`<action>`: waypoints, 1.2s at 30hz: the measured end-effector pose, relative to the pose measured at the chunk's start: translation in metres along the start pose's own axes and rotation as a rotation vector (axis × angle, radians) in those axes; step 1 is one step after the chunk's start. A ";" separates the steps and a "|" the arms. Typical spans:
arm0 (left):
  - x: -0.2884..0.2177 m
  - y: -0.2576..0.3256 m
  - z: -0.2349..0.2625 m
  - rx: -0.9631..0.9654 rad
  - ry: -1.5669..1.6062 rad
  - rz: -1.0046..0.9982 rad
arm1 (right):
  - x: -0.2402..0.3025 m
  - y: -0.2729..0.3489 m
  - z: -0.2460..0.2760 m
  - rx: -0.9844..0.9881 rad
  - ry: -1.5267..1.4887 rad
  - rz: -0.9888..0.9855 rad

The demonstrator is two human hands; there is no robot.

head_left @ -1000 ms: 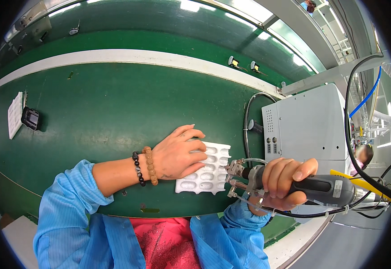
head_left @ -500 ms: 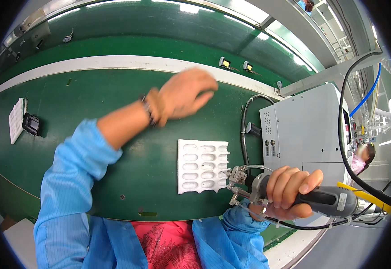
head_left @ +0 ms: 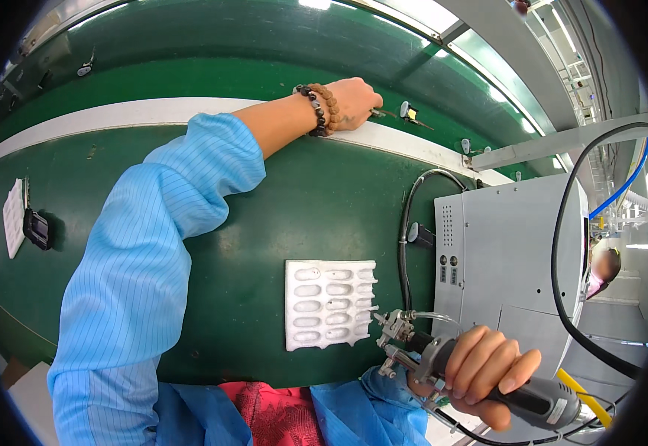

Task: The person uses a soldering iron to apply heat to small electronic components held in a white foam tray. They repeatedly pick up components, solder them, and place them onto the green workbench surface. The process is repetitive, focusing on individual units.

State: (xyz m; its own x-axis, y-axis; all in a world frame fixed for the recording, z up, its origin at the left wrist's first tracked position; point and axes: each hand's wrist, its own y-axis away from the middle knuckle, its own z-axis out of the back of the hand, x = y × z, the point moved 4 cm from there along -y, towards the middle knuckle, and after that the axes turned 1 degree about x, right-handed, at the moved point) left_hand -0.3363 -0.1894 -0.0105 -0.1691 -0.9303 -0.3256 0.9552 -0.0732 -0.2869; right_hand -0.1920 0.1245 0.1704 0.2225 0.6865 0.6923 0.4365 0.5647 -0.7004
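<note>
From here I see the person's left hand [head_left: 354,102] stretched across the white ledge [head_left: 153,111], fingers curled beside a small part [head_left: 377,114] on the green strip beyond; I can't tell whether they grip it. A second part, black with yellow [head_left: 411,114], lies nearby. The right hand [head_left: 491,372] is wrapped firmly around a grey handheld tool [head_left: 536,401], its metal head just beside the white pocketed tray [head_left: 323,312] on the green worktop [head_left: 242,297], left of a grey machine cabinet [head_left: 517,230].

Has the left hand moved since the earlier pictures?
Yes: the left hand went forward, from over the white tray to the white rail beyond.
</note>
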 end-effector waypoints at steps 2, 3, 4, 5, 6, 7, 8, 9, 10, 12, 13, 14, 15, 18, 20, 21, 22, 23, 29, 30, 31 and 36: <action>0.007 0.001 0.000 -0.032 -0.016 -0.040 | 0.001 0.000 0.001 0.041 -0.003 -0.026; 0.007 0.002 0.001 -0.045 -0.022 -0.063 | 0.002 0.000 0.002 0.056 -0.004 -0.039; 0.010 0.002 0.003 -0.084 0.034 -0.010 | 0.002 0.000 0.002 0.065 -0.008 -0.044; 0.013 0.004 0.006 -0.122 0.089 0.045 | 0.001 -0.001 0.002 0.074 -0.014 -0.049; 0.013 0.007 0.008 -0.153 0.150 0.102 | -0.001 -0.001 0.003 0.077 -0.020 -0.062; 0.008 0.012 0.017 -0.178 0.197 0.136 | -0.001 -0.001 0.004 0.076 -0.016 -0.066; 0.003 0.022 0.022 -0.143 0.270 0.201 | -0.003 -0.001 0.005 0.077 -0.015 -0.071; -0.017 0.038 0.030 -0.155 0.311 0.166 | -0.002 -0.002 0.005 0.074 -0.005 -0.077; -0.034 0.057 0.040 -0.168 0.346 0.138 | -0.002 -0.002 0.006 0.089 -0.025 -0.062; -0.074 0.098 0.055 -0.278 0.342 -0.050 | 0.005 -0.001 0.010 0.134 -0.057 -0.105; -0.100 0.115 0.059 -0.326 0.358 -0.120 | 0.011 -0.001 0.009 0.119 -0.022 -0.098; -0.116 0.135 0.064 -0.269 0.434 -0.079 | 0.012 -0.001 0.010 0.127 -0.027 -0.094; -0.130 0.154 0.069 -0.210 0.502 -0.028 | 0.014 -0.001 0.011 0.138 -0.043 -0.091; -0.153 0.189 0.072 -0.052 0.548 0.077 | 0.012 0.000 0.009 0.154 -0.091 -0.064; -0.163 0.204 0.067 -0.045 0.551 0.102 | 0.013 0.001 0.006 0.151 -0.105 -0.057; -0.166 0.208 0.063 -0.043 0.553 0.112 | 0.014 0.001 0.005 0.140 -0.114 -0.053; -0.170 0.208 0.063 -0.093 0.547 0.064 | 0.013 0.002 0.004 0.129 -0.121 -0.049; -0.173 0.209 0.061 -0.121 0.523 0.049 | 0.013 0.002 0.003 0.117 -0.128 -0.045; -0.187 0.213 0.043 -0.205 0.363 -0.042 | 0.008 0.003 0.003 0.123 -0.136 -0.040; -0.189 0.215 0.042 -0.216 0.364 -0.041 | 0.008 0.003 0.003 0.131 -0.133 -0.044; -0.191 0.217 0.041 -0.227 0.364 -0.040 | 0.009 0.003 0.003 0.139 -0.130 -0.048; -0.192 0.226 0.040 -0.206 0.507 0.133 | 0.008 0.001 0.000 0.104 -0.110 -0.059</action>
State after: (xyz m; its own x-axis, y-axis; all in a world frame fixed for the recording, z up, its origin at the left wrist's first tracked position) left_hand -0.0788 -0.0419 0.0232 -0.1949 -0.6341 -0.7483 0.9175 0.1518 -0.3677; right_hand -0.1899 0.1309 0.1747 0.0995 0.6939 0.7132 0.3520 0.6459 -0.6775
